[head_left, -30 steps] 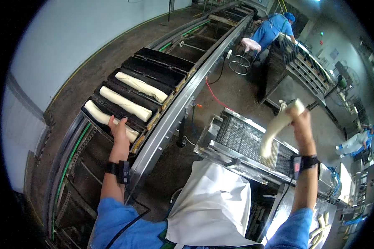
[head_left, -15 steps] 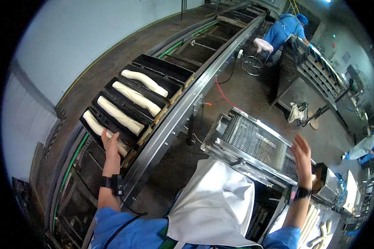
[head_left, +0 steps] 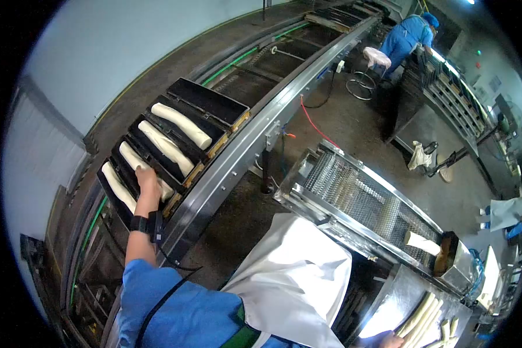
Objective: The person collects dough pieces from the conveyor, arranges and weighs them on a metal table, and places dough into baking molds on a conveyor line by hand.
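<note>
A pale dough roll lies lengthwise in the second black tray from the near end, and the left hand is on it. The fingers bend down over the dough; whether they grasp or only press it I cannot tell. Half a second ago this hand was at the nearest roll, which now lies untouched in its own tray, so attention seems to have passed from that one to its neighbour.

Beyond the hand, a third roll and a fourth roll sit in the next two trays, with a further tray after them. The trays ride beside a long metal rail.

The right hand has dropped from above the mesh belt to the bottom edge of the view, by the ends of several dough sticks on the metal tabletop. It is mostly cut off, so I cannot tell what its fingers do. That leaves one short roll in plain sight on the belt, just before a metal hood.

Farther off, a co-worker in blue leans over a rack.
</note>
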The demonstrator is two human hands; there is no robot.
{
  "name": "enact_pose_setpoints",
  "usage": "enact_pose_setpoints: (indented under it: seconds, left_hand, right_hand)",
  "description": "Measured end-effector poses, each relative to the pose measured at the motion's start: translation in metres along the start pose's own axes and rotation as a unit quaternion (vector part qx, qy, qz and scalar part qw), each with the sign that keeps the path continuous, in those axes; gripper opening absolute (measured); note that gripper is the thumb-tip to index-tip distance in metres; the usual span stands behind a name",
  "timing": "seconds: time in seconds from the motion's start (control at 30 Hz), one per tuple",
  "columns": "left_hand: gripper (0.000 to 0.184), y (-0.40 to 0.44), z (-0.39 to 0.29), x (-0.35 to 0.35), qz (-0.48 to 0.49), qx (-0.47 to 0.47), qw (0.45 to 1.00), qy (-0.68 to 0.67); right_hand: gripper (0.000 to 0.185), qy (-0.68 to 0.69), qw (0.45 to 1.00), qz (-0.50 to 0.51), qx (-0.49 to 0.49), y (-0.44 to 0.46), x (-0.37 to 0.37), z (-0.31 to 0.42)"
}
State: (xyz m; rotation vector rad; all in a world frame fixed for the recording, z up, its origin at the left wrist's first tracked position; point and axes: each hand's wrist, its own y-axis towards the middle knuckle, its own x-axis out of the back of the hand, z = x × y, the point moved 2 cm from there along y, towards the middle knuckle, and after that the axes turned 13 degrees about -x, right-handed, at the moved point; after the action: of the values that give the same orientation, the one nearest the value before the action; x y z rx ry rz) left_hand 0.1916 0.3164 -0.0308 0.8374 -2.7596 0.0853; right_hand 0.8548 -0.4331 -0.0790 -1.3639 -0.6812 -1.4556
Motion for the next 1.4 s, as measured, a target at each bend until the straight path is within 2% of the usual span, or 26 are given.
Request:
enact_pose_setpoints:
  seconds: [0.13, 0.27, 0.3, 0.33, 0.37, 0.43, 0.5, 0.53, 0.6, 0.73, 0.77, 0.87, 0.9, 0.93, 0.97, 1.0, 1.03, 1.1, 1.13, 1.2, 1.23, 1.27, 1.3, 1.33, 1.37, 1.4]
  left_hand:
    - [0.073, -0.056, -0.026, 0.03, 0.006, 0.056, 0.998, -0.026]
    - [0.074, -0.081, -0.036, 0.053, 0.001, 0.049, 0.998, -0.045]
    - [0.074, -0.093, -0.051, 0.053, -0.006, 0.023, 0.999, -0.047]
    - [0.07, -0.103, -0.066, 0.05, 0.012, -0.083, 0.995, -0.053]
    - [0.07, -0.109, -0.076, 0.044, 0.008, -0.081, 0.995, -0.053]
    - [0.068, -0.115, -0.098, 0.026, 0.049, -0.155, 0.985, -0.063]
    - [0.068, -0.117, -0.102, 0.007, 0.078, -0.166, 0.978, -0.102]
    - [0.068, -0.118, -0.109, -0.002, 0.1, -0.144, 0.981, -0.086]
    - [0.069, -0.106, -0.097, -0.016, 0.112, -0.127, 0.98, -0.104]
    - [0.071, -0.083, -0.087, -0.019, 0.099, -0.057, 0.992, -0.044]
    - [0.071, -0.077, -0.083, -0.019, 0.09, -0.046, 0.995, -0.015]
    - [0.076, -0.034, -0.029, -0.022, 0.055, -0.018, 0.998, 0.006]
    - [0.077, -0.018, -0.005, -0.022, 0.052, -0.003, 0.998, 0.04]
    - [0.078, -0.032, -0.013, -0.016, 0.063, 0.021, 0.997, -0.034]
    - [0.079, -0.036, -0.012, -0.012, 0.054, 0.025, 0.998, -0.022]
    - [0.079, -0.035, -0.005, -0.003, 0.049, 0.023, 0.998, -0.037]
    - [0.079, -0.037, 0.002, 0.004, 0.046, 0.022, 0.997, -0.052]
    - [0.079, -0.079, -0.054, 0.021, 0.076, 0.049, 0.996, 0.028]
    - [0.077, -0.075, -0.026, 0.041, 0.139, -0.041, 0.986, -0.077]
    - [0.063, -0.08, -0.023, 0.049, 0.158, -0.079, 0.965, -0.195]
    - [0.061, -0.069, -0.006, 0.058, 0.144, -0.035, 0.964, -0.222]
    - [0.063, -0.054, 0.004, 0.068, 0.13, -0.074, 0.983, -0.102]
    - [0.066, -0.062, -0.019, 0.061, 0.086, -0.106, 0.985, -0.107]
    - [0.068, -0.071, -0.042, 0.055, 0.042, -0.138, 0.984, -0.108]
    - [0.065, -0.067, -0.049, 0.043, 0.062, -0.215, 0.974, -0.028]
    - [0.062, -0.064, -0.056, 0.032, 0.069, -0.294, 0.952, 0.056]
  right_hand:
    - [0.049, 0.248, 0.944, 0.216, 0.03, -0.06, 0.01, 0.075]
    - [0.04, 0.369, 0.777, 0.49, 0.143, -0.2, 0.067, 0.233]
    - [0.044, 0.351, 0.719, 0.571, 0.187, -0.229, 0.082, 0.266]
    - [0.047, 0.366, 0.706, 0.569, 0.211, -0.28, 0.103, 0.295]
    - [0.051, 0.321, 0.637, 0.662, 0.231, -0.289, 0.103, 0.317]
    - [0.06, 0.291, 0.568, 0.735, 0.229, -0.337, 0.101, 0.348]
    - [0.072, 0.223, 0.565, 0.766, 0.209, -0.397, 0.095, 0.381]
    - [0.068, 0.2, 0.424, 0.867, 0.172, -0.424, 0.083, 0.397]
    - [0.067, 0.126, 0.33, 0.907, 0.229, -0.475, 0.072, 0.419]
    - [0.074, 0.064, 0.258, 0.921, 0.286, -0.495, 0.06, 0.416]
    - [0.074, 0.063, 0.258, 0.921, 0.285, -0.486, 0.054, 0.417]
    - [0.07, 0.091, 0.482, 0.731, 0.475, -0.431, 0.028, 0.435]
    - [0.069, 0.084, 0.556, 0.647, 0.515, -0.402, 0.014, 0.442]
    - [0.068, 0.061, 0.633, 0.542, 0.549, -0.374, 0.003, 0.447]
    - [0.067, 0.038, 0.699, 0.426, 0.573, -0.343, -0.008, 0.452]
    - [0.066, -0.04, 0.74, 0.255, 0.621, -0.304, -0.025, 0.454]
    - [0.065, -0.12, 0.753, 0.075, 0.643, -0.265, -0.042, 0.455]
    - [0.064, -0.224, 0.788, -0.035, 0.573, -0.203, -0.062, 0.454]
    - [0.063, -0.213, 0.829, 0.021, 0.518, -0.184, -0.076, 0.452]
    - [0.058, -0.178, 0.847, 0.192, 0.463, -0.192, -0.062, 0.451]
    - [0.062, -0.262, 0.814, 0.114, 0.505, -0.225, -0.036, 0.442]
    - [0.07, -0.207, 0.801, 0.072, 0.557, -0.203, -0.07, 0.434]
    - [0.077, -0.206, 0.777, 0.055, 0.592, -0.212, -0.068, 0.427]
    - [0.073, -0.134, 0.781, 0.033, 0.609, -0.226, -0.062, 0.421]
    - [0.061, -0.231, 0.777, 0.003, 0.586, -0.237, -0.057, 0.426]
    - [0.049, -0.243, 0.768, -0.051, 0.59, -0.238, -0.063, 0.424]
